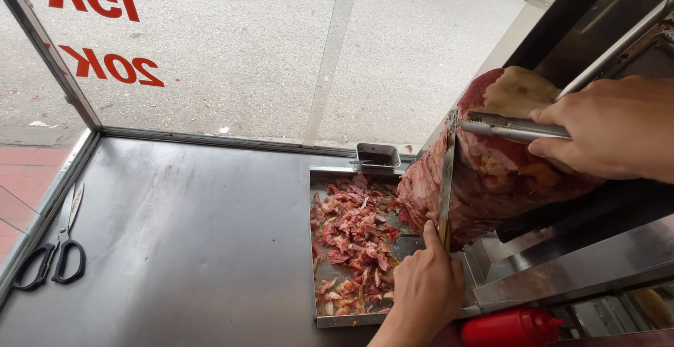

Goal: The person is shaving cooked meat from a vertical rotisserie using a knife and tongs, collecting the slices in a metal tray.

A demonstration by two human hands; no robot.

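meat: I'm seeing the big red meat block [491, 171] sitting at right centre of the frame, on the grill stand.
knife: long blade [447, 178] is running upright against the meat's left face.
left hand [425, 287]: fingers are wrapping tight around the knife handle, lower centre.
right hand [611, 129]: fingers are clamping metal tongs [512, 127] onto the meat top.
tray [330, 319]: shavings [354, 231] are lying in it, just left of the meat.
counter: scissors [56, 249] are lying far left; red bottle [509, 327] bottom right.

Steel counter [189, 234]: black-handled scissors [56, 252] at left edge, meat-filled tray [319, 178] right.
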